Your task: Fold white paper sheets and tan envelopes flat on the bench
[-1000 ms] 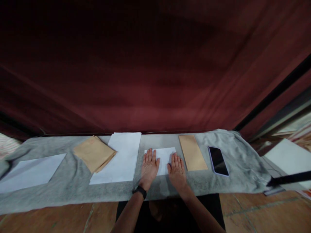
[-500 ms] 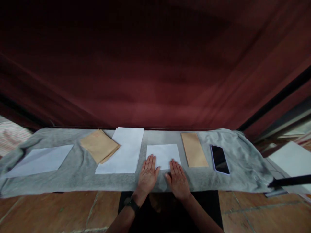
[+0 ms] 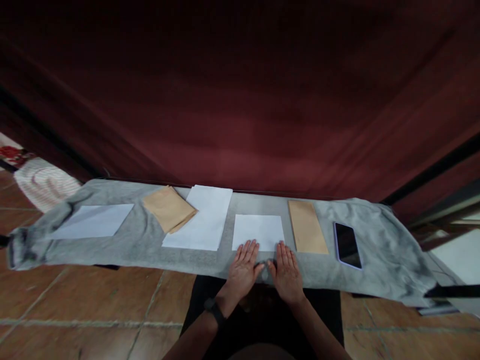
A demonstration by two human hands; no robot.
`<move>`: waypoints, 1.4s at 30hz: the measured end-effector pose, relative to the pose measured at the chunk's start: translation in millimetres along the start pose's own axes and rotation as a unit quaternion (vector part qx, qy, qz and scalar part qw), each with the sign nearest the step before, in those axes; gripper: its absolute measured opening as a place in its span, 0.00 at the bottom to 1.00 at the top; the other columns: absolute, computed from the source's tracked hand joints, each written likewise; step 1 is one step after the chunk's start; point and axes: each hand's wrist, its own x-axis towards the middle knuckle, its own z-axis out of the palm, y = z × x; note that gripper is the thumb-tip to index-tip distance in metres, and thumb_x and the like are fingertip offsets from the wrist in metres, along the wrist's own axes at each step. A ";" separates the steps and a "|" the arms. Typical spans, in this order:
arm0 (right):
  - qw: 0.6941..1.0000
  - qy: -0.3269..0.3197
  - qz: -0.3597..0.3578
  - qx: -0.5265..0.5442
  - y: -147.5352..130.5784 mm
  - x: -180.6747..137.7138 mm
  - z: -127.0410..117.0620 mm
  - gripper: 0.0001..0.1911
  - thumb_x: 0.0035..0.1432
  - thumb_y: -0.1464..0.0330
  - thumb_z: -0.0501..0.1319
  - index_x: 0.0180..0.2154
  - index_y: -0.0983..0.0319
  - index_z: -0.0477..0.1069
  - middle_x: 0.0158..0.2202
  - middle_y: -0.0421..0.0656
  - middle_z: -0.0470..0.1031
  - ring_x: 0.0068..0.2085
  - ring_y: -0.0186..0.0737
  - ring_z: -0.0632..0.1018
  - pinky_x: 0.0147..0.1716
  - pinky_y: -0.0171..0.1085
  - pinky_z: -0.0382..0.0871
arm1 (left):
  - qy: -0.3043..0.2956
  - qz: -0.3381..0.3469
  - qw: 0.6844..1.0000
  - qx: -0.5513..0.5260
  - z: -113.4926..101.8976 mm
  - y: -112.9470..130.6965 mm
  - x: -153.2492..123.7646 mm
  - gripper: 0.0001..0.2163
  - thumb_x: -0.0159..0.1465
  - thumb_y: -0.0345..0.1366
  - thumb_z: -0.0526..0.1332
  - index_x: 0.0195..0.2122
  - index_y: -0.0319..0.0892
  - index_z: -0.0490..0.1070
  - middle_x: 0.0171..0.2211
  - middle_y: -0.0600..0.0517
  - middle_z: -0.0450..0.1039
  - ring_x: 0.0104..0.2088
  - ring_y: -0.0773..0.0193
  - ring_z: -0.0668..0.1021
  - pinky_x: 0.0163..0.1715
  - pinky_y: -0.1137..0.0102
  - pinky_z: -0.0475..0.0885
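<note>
My left hand (image 3: 243, 270) and my right hand (image 3: 287, 271) lie flat and open, palms down, side by side on a grey cloth (image 3: 135, 245). Their fingertips touch the near edge of a small folded white sheet (image 3: 258, 230). A black band sits on my left wrist. To the right of the sheet lies a long brown envelope (image 3: 307, 226). Left of the sheet rests a larger white paper (image 3: 202, 217), and a stack of brown envelopes (image 3: 168, 207) overlaps its left edge.
A dark phone (image 3: 347, 244) lies face up on the cloth at the right. Another white sheet (image 3: 93, 221) lies at the far left. A dark red curtain (image 3: 240, 100) hangs behind. Tiled floor (image 3: 93, 310) spreads below the cloth's near edge.
Both hands slid back toward me, from resting on the small white sheet to only touching its near edge. The camera tilted and shifted left.
</note>
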 end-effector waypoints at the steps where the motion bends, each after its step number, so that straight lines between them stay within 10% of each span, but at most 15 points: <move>1: 1.000 0.002 0.001 0.001 0.2 -1.4 -0.4 0.38 0.71 0.53 0.48 0.72 0.69 0.44 0.68 0.59 0.59 0.65 0.55 0.66 0.63 0.52 0.60 | 0.001 -0.004 1.000 0.001 -0.1 -0.3 -2.4 0.29 0.73 0.47 0.50 0.71 0.41 0.50 0.69 0.44 0.56 0.69 0.54 0.61 0.66 0.53 0.61; 21: 0.997 -0.044 -0.055 0.043 -9.0 24.1 -1.0 0.29 0.73 0.60 0.47 0.69 0.67 0.54 0.68 0.53 0.60 0.67 0.49 0.64 0.66 0.50 0.57 | 0.006 -0.035 0.999 -0.025 14.5 -6.4 3.3 0.26 0.72 0.35 0.46 0.71 0.38 0.50 0.69 0.43 0.58 0.69 0.56 0.61 0.66 0.55 0.62; 33: 0.998 -0.026 -0.049 0.013 -2.4 21.8 0.6 0.32 0.72 0.59 0.48 0.70 0.68 0.51 0.68 0.54 0.61 0.67 0.50 0.65 0.66 0.50 0.57 | -0.088 -0.076 0.992 -0.038 34.0 -16.6 92.1 0.26 0.74 0.42 0.42 0.71 0.39 0.52 0.70 0.46 0.54 0.71 0.55 0.54 0.70 0.53 0.51; 42: 0.998 -0.050 -0.040 0.024 -3.7 25.5 -5.6 0.32 0.72 0.60 0.49 0.70 0.68 0.51 0.68 0.54 0.60 0.66 0.52 0.66 0.66 0.51 0.58 | -0.041 -0.081 0.995 -0.034 46.3 -51.1 120.0 0.27 0.74 0.45 0.42 0.71 0.39 0.52 0.69 0.43 0.58 0.70 0.53 0.58 0.69 0.52 0.53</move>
